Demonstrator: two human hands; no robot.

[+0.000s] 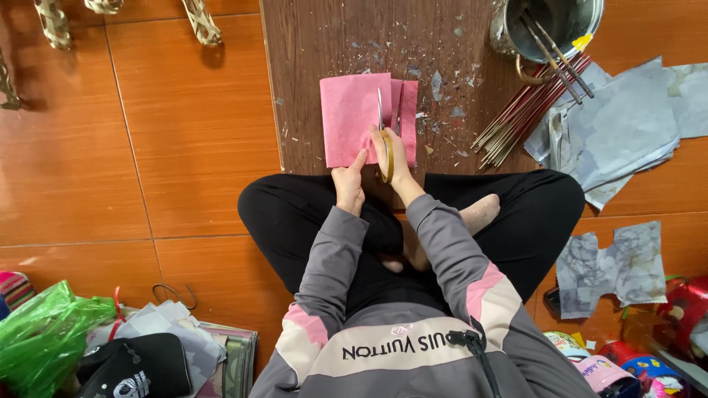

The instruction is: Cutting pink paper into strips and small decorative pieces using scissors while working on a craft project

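On board: one pink paper (350, 118) | one scissors (385, 140) | right hand (394, 158) | left hand (348, 184)

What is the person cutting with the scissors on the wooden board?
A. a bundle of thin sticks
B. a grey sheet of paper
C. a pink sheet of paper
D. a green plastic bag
C: the scissors in the right hand cut into the pink sheet, whose near edge the left hand holds.
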